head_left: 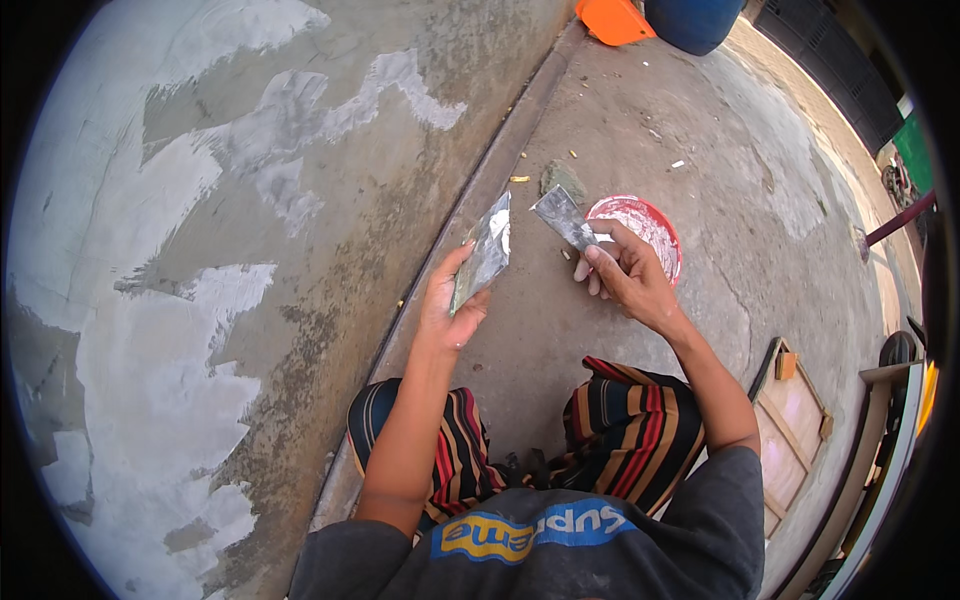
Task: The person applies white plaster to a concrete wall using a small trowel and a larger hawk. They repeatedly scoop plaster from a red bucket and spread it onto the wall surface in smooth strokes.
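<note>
My left hand (455,300) is closed around the edge of a flat, greyish plate (485,255), tilted up, with a dab of white putty on its face. In my right hand (628,270) is a putty knife (565,217), its broad grey blade smeared and pointing up and left toward the plate. The two tools are apart. Just behind my right hand stands a round red tub (672,235) with white putty inside and on its rim. To my left rises a grey wall (350,200) with uneven patches of white putty (150,370).
An orange plastic piece (614,20) and a blue barrel (692,22) stand at the far end by the wall. A wooden-framed panel (790,425) lies on the concrete floor (720,330) at my right. A greenish lump (563,180) sits beyond the knife.
</note>
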`<act>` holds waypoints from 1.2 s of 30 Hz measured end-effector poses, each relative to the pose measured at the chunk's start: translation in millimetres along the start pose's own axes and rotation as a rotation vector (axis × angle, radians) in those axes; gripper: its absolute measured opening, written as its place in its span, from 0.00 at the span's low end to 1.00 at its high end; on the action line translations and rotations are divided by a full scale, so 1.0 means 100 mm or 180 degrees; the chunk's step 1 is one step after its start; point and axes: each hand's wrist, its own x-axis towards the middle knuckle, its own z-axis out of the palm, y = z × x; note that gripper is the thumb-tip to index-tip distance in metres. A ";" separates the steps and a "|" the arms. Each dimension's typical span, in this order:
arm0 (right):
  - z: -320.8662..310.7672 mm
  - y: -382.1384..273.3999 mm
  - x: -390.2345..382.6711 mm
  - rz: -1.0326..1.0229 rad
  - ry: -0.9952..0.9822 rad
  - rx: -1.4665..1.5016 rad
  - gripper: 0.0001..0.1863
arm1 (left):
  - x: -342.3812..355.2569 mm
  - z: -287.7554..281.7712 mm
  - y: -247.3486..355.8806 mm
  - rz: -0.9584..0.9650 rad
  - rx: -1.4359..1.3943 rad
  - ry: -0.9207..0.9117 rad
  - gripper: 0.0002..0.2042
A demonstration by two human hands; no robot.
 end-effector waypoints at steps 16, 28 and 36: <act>0.43 0.00 0.08 -0.2075 0.0357 -0.1901 0.33 | -0.03 0.02 -0.15 -0.0760 -0.1416 -0.1324 0.12; 0.44 0.02 0.20 -0.2053 0.0599 -0.1934 0.34 | -0.07 0.02 -0.19 -0.0485 -0.1305 -0.1626 0.13; 0.21 0.15 0.11 -0.1923 0.0395 -0.1932 0.33 | -0.09 0.00 -0.01 -0.0138 -0.1109 -0.1515 0.15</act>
